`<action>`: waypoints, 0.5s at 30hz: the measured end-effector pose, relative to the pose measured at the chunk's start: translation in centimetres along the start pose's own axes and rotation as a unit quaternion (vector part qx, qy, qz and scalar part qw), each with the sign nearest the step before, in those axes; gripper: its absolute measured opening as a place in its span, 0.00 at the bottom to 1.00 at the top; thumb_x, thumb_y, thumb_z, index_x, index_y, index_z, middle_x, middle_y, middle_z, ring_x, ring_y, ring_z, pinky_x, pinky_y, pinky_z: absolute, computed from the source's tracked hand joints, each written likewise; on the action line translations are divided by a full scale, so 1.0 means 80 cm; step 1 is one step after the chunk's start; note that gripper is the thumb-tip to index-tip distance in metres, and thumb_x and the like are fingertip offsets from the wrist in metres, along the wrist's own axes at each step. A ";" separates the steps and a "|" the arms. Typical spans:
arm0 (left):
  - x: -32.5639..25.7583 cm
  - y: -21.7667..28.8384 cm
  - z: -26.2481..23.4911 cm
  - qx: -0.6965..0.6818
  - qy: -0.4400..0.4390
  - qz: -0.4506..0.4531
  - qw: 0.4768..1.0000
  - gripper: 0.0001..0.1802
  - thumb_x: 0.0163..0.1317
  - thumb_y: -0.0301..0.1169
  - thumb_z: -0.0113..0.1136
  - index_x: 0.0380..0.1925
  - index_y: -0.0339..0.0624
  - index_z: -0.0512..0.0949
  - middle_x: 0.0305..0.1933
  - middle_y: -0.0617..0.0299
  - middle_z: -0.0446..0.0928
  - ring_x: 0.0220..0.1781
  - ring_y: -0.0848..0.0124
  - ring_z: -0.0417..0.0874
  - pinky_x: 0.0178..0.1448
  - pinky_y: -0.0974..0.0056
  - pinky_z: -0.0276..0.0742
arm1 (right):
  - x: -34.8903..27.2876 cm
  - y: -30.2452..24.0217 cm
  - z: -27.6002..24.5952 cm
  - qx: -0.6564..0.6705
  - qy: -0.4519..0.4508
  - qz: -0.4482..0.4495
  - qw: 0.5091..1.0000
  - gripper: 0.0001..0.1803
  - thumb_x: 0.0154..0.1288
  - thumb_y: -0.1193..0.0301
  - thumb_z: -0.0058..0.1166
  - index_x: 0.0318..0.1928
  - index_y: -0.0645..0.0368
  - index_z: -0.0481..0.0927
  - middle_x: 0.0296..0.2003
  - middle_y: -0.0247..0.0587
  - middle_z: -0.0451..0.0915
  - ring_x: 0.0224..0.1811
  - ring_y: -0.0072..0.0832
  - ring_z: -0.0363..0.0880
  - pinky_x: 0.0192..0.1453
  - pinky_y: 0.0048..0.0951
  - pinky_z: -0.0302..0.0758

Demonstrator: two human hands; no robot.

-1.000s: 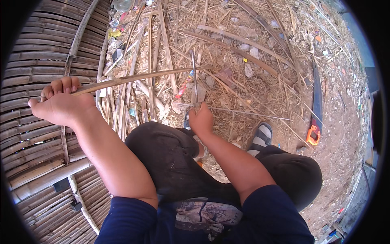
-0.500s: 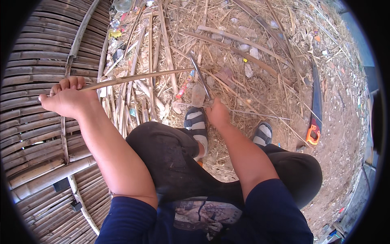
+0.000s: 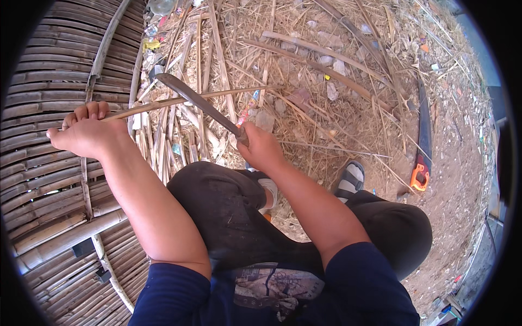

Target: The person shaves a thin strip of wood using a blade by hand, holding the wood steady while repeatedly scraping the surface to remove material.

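Observation:
My left hand (image 3: pixel 87 127) grips one end of a long, thin bamboo strip (image 3: pixel 157 105) beside the slatted wall. The strip stretches away to the right, out over the littered ground. In my right hand (image 3: pixel 261 145) is the handle of a machete (image 3: pixel 202 103), its long dark blade pointing up and to the left. In the picture the blade crosses the strip near its middle; whether they touch I cannot tell. My left fingers are curled round the strip, and my right fist is closed on the handle.
On the left stands a wall of bamboo slats (image 3: pixel 49 103). Split bamboo pieces (image 3: pixel 331 54), straw and stones cover the ground ahead. A handsaw (image 3: pixel 421 136) with an orange handle lies at the right. My sandalled foot (image 3: pixel 350 179) rests near the middle.
My right hand has moved left and slightly nearer. The machete has swung left along the strip, its blade now showing broadside. My left hand has barely shifted.

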State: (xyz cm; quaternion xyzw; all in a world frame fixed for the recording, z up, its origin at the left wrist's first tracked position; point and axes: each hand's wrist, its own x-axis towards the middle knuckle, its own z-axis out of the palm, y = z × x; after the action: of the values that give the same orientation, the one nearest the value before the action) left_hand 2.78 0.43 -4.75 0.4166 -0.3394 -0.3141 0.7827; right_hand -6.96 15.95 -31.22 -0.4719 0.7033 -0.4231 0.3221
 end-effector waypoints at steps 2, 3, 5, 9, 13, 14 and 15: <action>0.002 -0.002 -0.002 0.004 -0.003 -0.005 1.000 0.25 0.74 0.55 0.30 0.24 0.52 0.50 0.19 0.68 0.50 0.21 0.72 0.46 0.26 0.64 0.45 | 0.002 0.038 0.004 -0.076 0.008 0.063 0.995 0.17 0.64 0.65 0.57 0.47 0.62 0.71 0.38 0.59 0.83 0.41 0.58 0.83 0.46 0.51 0.78; 0.001 -0.001 0.000 0.002 -0.007 -0.009 1.000 0.25 0.74 0.55 0.30 0.24 0.52 0.50 0.19 0.68 0.50 0.21 0.72 0.46 0.26 0.63 0.45 | -0.001 0.079 0.010 -0.044 0.041 0.153 0.986 0.17 0.64 0.66 0.56 0.48 0.63 0.71 0.41 0.62 0.83 0.44 0.57 0.83 0.49 0.51 0.77; 0.005 -0.003 -0.007 -0.002 0.003 -0.018 1.000 0.25 0.74 0.55 0.30 0.23 0.52 0.50 0.19 0.68 0.50 0.21 0.72 0.46 0.27 0.64 0.45 | -0.004 0.121 0.000 -0.035 0.043 0.242 0.969 0.18 0.63 0.67 0.55 0.48 0.65 0.72 0.43 0.65 0.82 0.48 0.58 0.82 0.54 0.52 0.77; 0.007 -0.004 -0.002 -0.003 0.016 -0.029 0.999 0.25 0.74 0.55 0.30 0.23 0.52 0.49 0.19 0.68 0.50 0.21 0.72 0.46 0.27 0.64 0.45 | 0.003 0.130 0.001 0.010 0.049 0.245 0.968 0.21 0.61 0.65 0.55 0.50 0.68 0.74 0.43 0.66 0.82 0.48 0.61 0.81 0.55 0.51 0.76; -0.001 -0.001 0.003 -0.010 -0.006 -0.018 1.000 0.25 0.73 0.55 0.31 0.23 0.52 0.48 0.19 0.68 0.50 0.21 0.72 0.47 0.27 0.64 0.46 | 0.006 0.092 0.025 0.145 0.086 0.214 0.962 0.26 0.58 0.63 0.56 0.52 0.69 0.74 0.42 0.67 0.82 0.47 0.62 0.81 0.53 0.50 0.77; -0.001 -0.001 0.002 -0.009 -0.003 -0.019 1.000 0.24 0.73 0.55 0.31 0.23 0.52 0.49 0.19 0.68 0.50 0.21 0.72 0.47 0.27 0.64 0.46 | 0.005 0.073 0.027 0.128 0.074 0.175 0.973 0.24 0.59 0.64 0.56 0.51 0.68 0.74 0.42 0.66 0.82 0.47 0.61 0.81 0.52 0.49 0.77; 0.000 -0.001 0.001 -0.009 0.001 -0.019 1.000 0.24 0.73 0.55 0.31 0.24 0.52 0.49 0.19 0.68 0.51 0.21 0.72 0.47 0.27 0.63 0.46 | 0.005 0.052 0.026 0.111 0.060 0.136 0.983 0.22 0.59 0.64 0.57 0.50 0.67 0.74 0.43 0.65 0.82 0.47 0.59 0.81 0.51 0.49 0.77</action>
State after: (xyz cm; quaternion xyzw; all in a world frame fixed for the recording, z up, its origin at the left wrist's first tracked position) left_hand 2.67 0.37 -4.77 0.4164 -0.3281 -0.3314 0.7804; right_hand -7.00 15.79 -35.88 -0.3068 0.7276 -0.4784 0.3840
